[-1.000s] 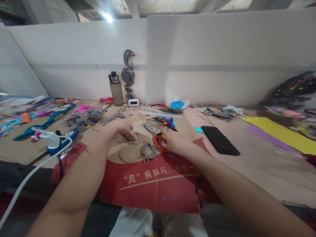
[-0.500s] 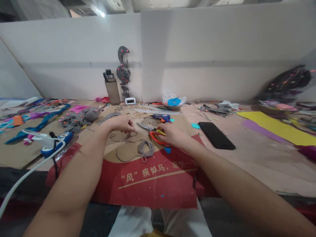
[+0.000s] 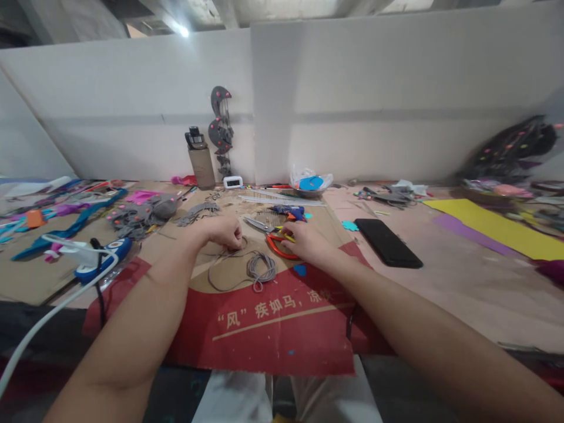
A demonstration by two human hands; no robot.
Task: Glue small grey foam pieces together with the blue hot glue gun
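My left hand [image 3: 227, 231] is closed over the cardboard, its fingers curled at a strand of the thin grey cord [image 3: 261, 268]. The rest of that cord lies in a loose coil and loops on the board below the hands. My right hand [image 3: 302, 238] grips the scissors [image 3: 270, 236], which have red-orange handles with some yellow on them. Their metal blades point left towards my left hand, apart from it. My right fingers partly hide the handles. Just behind the scissors lies a blue glue gun [image 3: 288, 211].
Under my hands is a red and brown cardboard sheet [image 3: 282, 346]. A black phone [image 3: 388, 242] lies to the right, near yellow foam sheet [image 3: 493, 226]. A bottle [image 3: 201, 164] and a small white clock [image 3: 232, 183] stand at the back. Grey pinned pieces [image 3: 143, 214] lie left.
My left hand has curled tighter and moved slightly right and down by the cord. My right hand stays at the scissors, nearly still. The view has shifted slightly.
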